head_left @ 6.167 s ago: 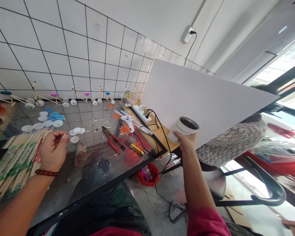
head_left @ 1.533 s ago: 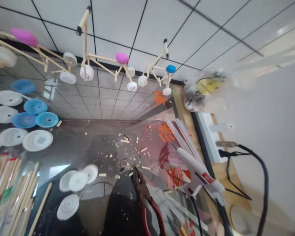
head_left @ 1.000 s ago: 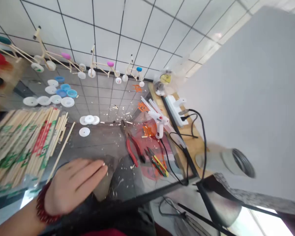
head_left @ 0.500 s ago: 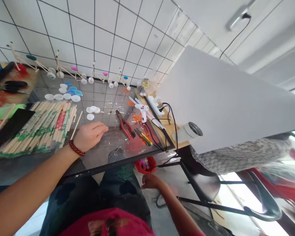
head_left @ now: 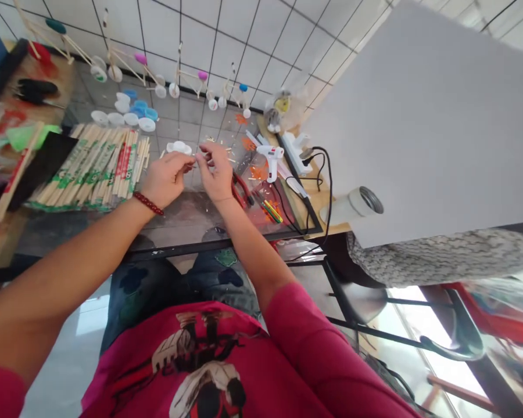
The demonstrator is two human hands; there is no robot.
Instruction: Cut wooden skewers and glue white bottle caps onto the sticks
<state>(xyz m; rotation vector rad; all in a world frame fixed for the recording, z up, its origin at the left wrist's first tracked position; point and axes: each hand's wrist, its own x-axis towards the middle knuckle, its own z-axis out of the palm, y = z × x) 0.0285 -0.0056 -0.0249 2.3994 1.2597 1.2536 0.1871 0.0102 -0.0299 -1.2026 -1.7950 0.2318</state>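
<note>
1. A large white foam board (head_left: 427,122) slants across the right of the view. A white cylindrical cup with a dark metal-ringed mouth (head_left: 361,204) sits just by its lower edge, above a wooden ledge (head_left: 326,219).
2. The black-framed glass desk (head_left: 226,246) spreads out in front of the person, with white wall tiles beyond it.
3. A bundle of wooden chopsticks in green-and-red printed paper sleeves (head_left: 100,168) lies on the desk, just left of the left hand (head_left: 168,180).
4. Small stick-built wheeled models (head_left: 143,75) stand along the far edge of the desk, and blue and white plastic caps (head_left: 135,113) lie in a cluster before them.
5. A white hot glue gun (head_left: 270,157) lies to the right, and red-handled pliers (head_left: 242,190) lie partly beneath the right hand (head_left: 213,174).
6. Both hands are pinched almost closed, fingertips meeting over a thin pale sliver (head_left: 199,162), too small to identify. White plastic discs (head_left: 178,147) lie just beyond the left hand, which wears a dark red bead bracelet (head_left: 148,203).
</note>
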